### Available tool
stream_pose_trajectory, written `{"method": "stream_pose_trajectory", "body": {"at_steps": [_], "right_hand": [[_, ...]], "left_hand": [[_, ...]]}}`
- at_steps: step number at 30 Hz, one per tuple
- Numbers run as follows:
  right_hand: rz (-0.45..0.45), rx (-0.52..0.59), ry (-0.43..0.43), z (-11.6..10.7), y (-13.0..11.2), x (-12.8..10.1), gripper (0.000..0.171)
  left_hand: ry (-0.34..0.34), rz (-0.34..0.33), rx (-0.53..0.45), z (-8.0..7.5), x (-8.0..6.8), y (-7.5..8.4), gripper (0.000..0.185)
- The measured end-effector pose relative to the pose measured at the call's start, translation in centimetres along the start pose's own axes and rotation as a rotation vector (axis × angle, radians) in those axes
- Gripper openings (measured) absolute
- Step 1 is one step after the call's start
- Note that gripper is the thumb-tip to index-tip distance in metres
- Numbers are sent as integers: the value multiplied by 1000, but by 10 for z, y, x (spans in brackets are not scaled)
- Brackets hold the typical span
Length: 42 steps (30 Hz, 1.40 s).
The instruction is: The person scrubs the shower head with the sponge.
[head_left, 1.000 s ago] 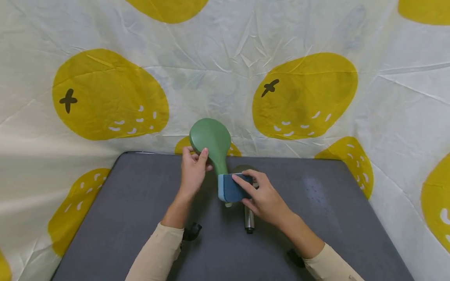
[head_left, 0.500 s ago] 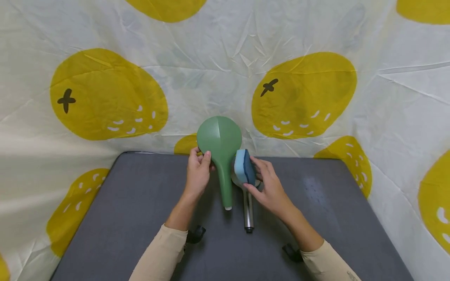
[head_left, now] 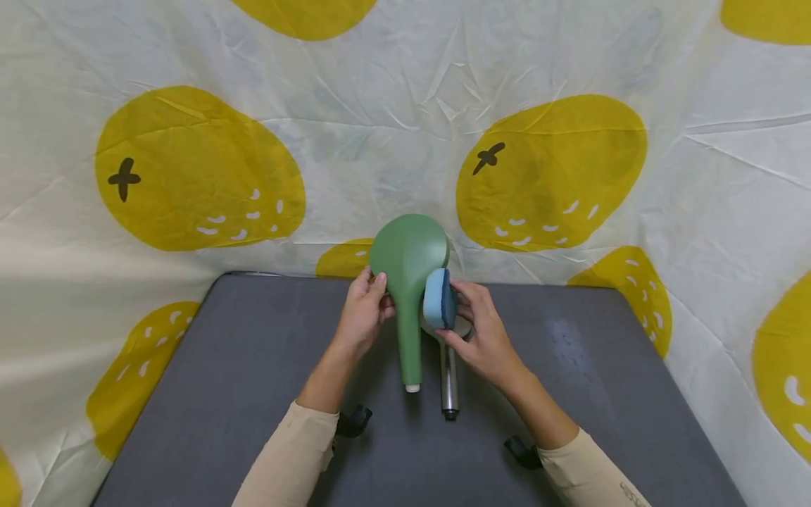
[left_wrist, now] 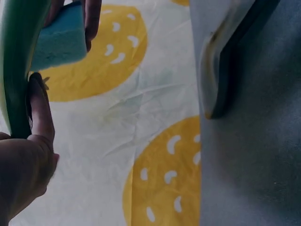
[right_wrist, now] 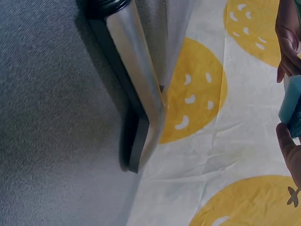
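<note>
A green shower head (head_left: 410, 246) is held up with its round end away from me and its handle pointing down. My left hand (head_left: 364, 313) grips it at the left edge, below the round part. In my right hand (head_left: 481, 331) is a sponge (head_left: 436, 298), light blue on one side and dark blue on the other, pinched between thumb and fingers. The light side faces the shower head's neck and appears to touch it. In the left wrist view the sponge (left_wrist: 61, 40) sits close beside the green shower head (left_wrist: 19, 66).
A second shower head, with a silver handle (head_left: 449, 380), lies on the dark grey table (head_left: 266, 366) behind the sponge; its round end is partly hidden. A white cloth with yellow fruit prints (head_left: 551, 176) hangs behind and around the table.
The green shower head has moved right and turned more upright. The sponge has gone from the handle's lower end up to the right side of its neck and turned edge-on.
</note>
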State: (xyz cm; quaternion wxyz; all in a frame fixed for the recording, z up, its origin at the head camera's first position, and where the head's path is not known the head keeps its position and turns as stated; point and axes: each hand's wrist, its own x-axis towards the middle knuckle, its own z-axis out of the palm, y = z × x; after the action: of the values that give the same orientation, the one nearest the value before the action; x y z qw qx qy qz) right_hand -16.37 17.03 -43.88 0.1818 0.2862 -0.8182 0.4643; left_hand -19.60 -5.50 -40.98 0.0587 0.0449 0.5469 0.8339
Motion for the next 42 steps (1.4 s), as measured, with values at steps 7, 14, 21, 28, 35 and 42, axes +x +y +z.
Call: {"method": "stream_pose_trajectory", "body": {"at_steps": [7, 14, 21, 28, 35, 42], "right_hand": [[-49, -49, -14, 0, 3, 1, 80], [-38, -43, -15, -4, 8, 6, 82], [-34, -64, -22, -13, 8, 8, 83], [22, -109, 4, -35, 16, -7, 87], [21, -148, -1, -46, 30, -22, 88], [9, -214, -8, -51, 33, -24, 88]], "left_hand": [[-15, -5, 141, -2, 0, 2, 41], [-160, 120, 109, -6, -1, -1, 88], [-103, 197, 28, -6, -3, -1, 100], [16, 273, -66, -6, -2, 1, 98], [-61, 261, -47, -13, -2, -2, 85], [-26, 223, 1, -9, 0, -1, 97]]}}
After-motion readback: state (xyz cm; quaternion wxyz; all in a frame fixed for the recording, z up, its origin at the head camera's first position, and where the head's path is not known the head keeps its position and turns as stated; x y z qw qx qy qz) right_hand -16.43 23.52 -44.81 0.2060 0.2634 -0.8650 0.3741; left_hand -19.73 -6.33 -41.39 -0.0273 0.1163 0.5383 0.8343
